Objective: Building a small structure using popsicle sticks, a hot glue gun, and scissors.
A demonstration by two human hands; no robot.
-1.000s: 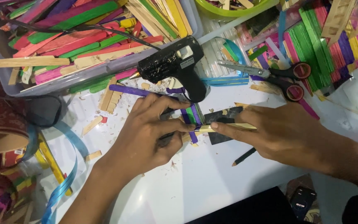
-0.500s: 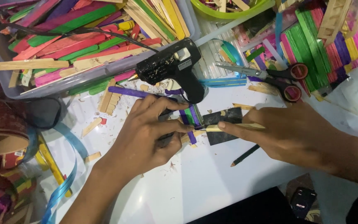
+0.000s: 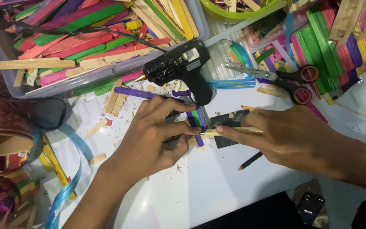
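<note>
My left hand point(image 3: 155, 133) presses down on a small set of coloured craft sticks point(image 3: 198, 121) lying side by side on the white table point(image 3: 200, 186). My right hand point(image 3: 289, 135) holds a plain wooden stick point(image 3: 234, 131) laid across them, its fingertips meeting those of the left hand. A dark square piece point(image 3: 229, 125) lies under the sticks. Just behind my hands a black glue gun point(image 3: 181, 68) stands with its nozzle pointing left.
A clear bin point(image 3: 85, 80) full of coloured sticks sits at the back left. Scissors point(image 3: 284, 78) and bundles of coloured sticks point(image 3: 331, 46) lie at the back right. A pencil point(image 3: 250, 161) and a phone point(image 3: 310, 208) lie near me. Blue ribbon point(image 3: 68, 186) trails at the left.
Both hands stay on the sticks with only slight finger shifts; the view has drifted a little.
</note>
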